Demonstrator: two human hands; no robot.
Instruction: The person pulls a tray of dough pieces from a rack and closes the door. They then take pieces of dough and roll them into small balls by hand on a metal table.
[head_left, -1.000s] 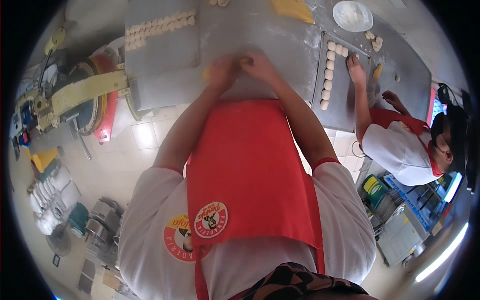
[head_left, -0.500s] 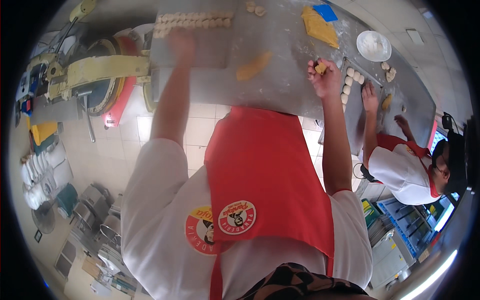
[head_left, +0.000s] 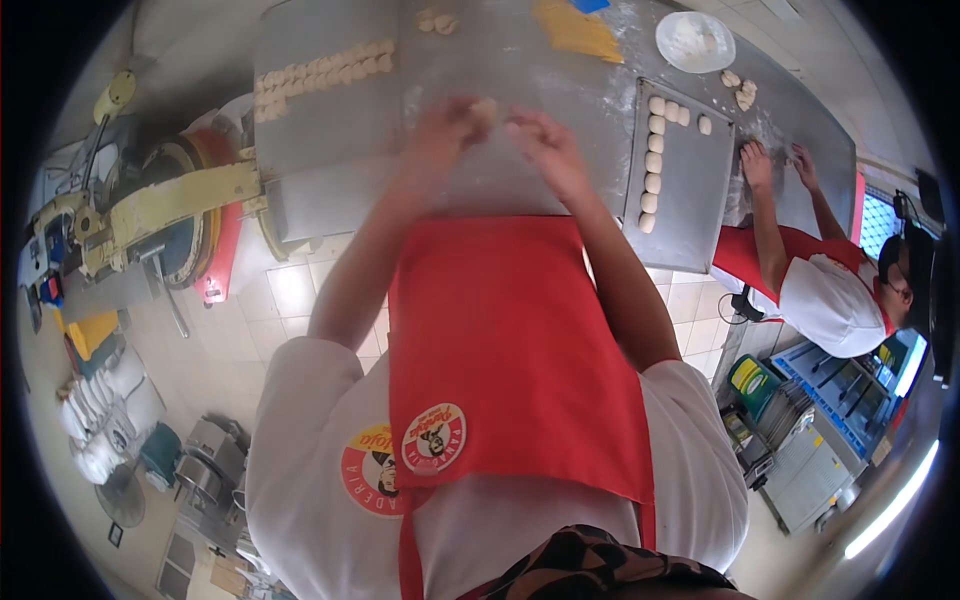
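Note:
Over the near middle of the metal table [head_left: 500,185], my hands are close together. My left hand [head_left: 440,138], blurred, is closed around a pale piece of dough [head_left: 485,110] at its fingertips. Just to its right is my right hand [head_left: 550,150], its fingers curled and pinched towards the dough; whatever they hold is too blurred to make out. To the left, short rows of small dough pieces [head_left: 325,76] lie on the table side. A tray [head_left: 690,190] to my right carries round dough balls [head_left: 654,160] along its left and far edges.
A yellow slab [head_left: 577,28] with a blue scraper [head_left: 590,4] lies at the far side, near a white bowl [head_left: 695,42] of flour. Loose dough lumps [head_left: 745,95] sit beyond the tray. At right a co-worker [head_left: 830,290] handles something on the table. A cream-coloured machine [head_left: 170,205] stands at left.
My left hand has come right from the dough rows, now with a dough piece. My right hand, earlier holding a small yellow piece by the tray, has moved left beside it. The view has shifted.

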